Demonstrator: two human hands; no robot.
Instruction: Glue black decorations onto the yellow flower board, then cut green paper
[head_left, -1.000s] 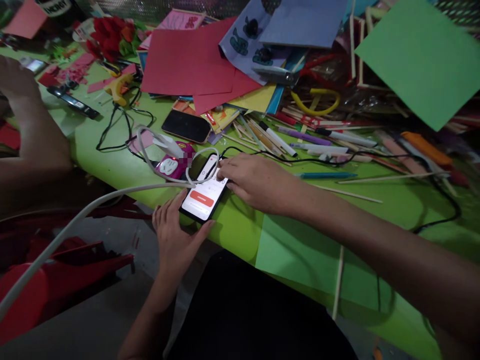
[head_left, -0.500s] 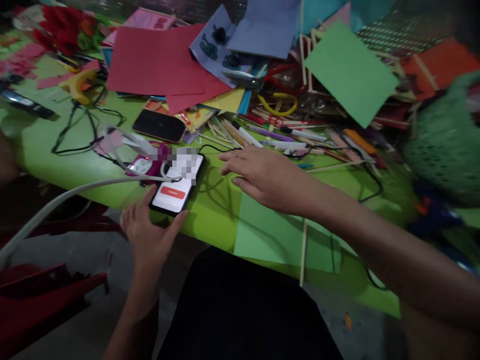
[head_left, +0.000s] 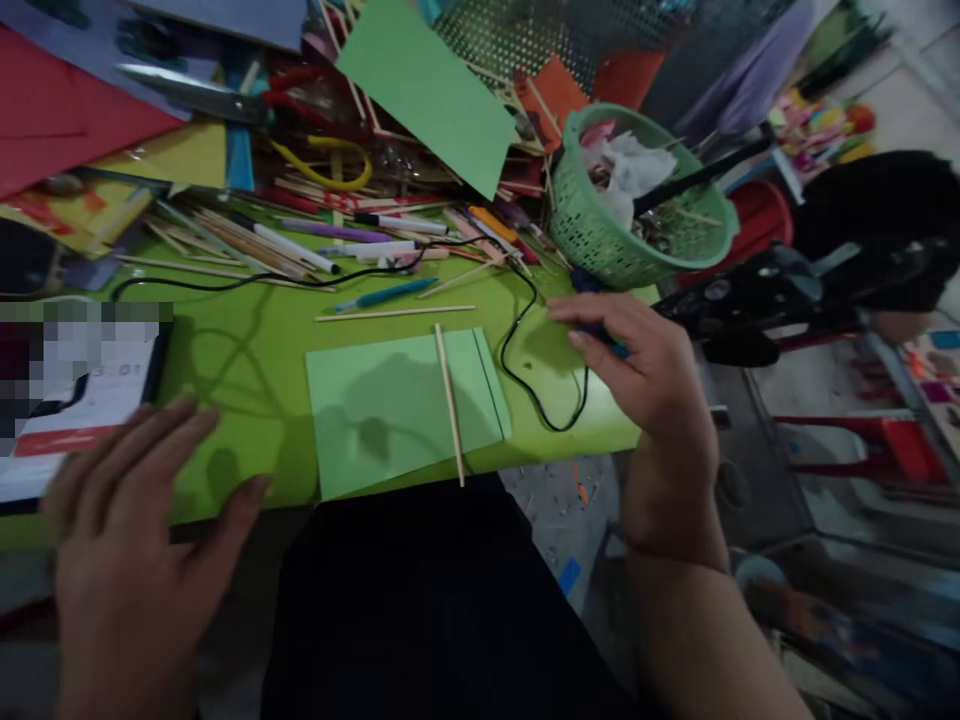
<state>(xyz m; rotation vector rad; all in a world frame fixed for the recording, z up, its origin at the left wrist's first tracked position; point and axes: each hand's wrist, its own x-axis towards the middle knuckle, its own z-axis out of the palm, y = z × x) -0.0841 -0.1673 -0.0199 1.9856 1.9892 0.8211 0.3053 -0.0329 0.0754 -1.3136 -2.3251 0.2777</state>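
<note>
My left hand (head_left: 142, 500) hovers at the lower left with its fingers apart, holding nothing, beside a phone (head_left: 75, 400) with a lit screen. Over the table's right end is my right hand (head_left: 637, 360), its thumb and fingers apart and nothing between them. It is near a small dark blue object (head_left: 589, 285), partly hidden by the fingers. Between the hands lies a light green sheet (head_left: 382, 410) with a thin wooden stick (head_left: 450, 400) across it. A black cable (head_left: 517, 375) loops to the right of the sheet.
A green basket (head_left: 622, 240) holding scraps stands at the back right. Pens (head_left: 345, 232), sticks, scissors (head_left: 195, 95) and coloured paper (head_left: 435, 90) crowd the back. A blue pen (head_left: 394, 293) lies behind the sheet. A person in black (head_left: 885, 230) is at the right.
The view has swung right. My right hand has moved right, past the green sheet towards the basket. My left hand has come away from the phone's lower edge.
</note>
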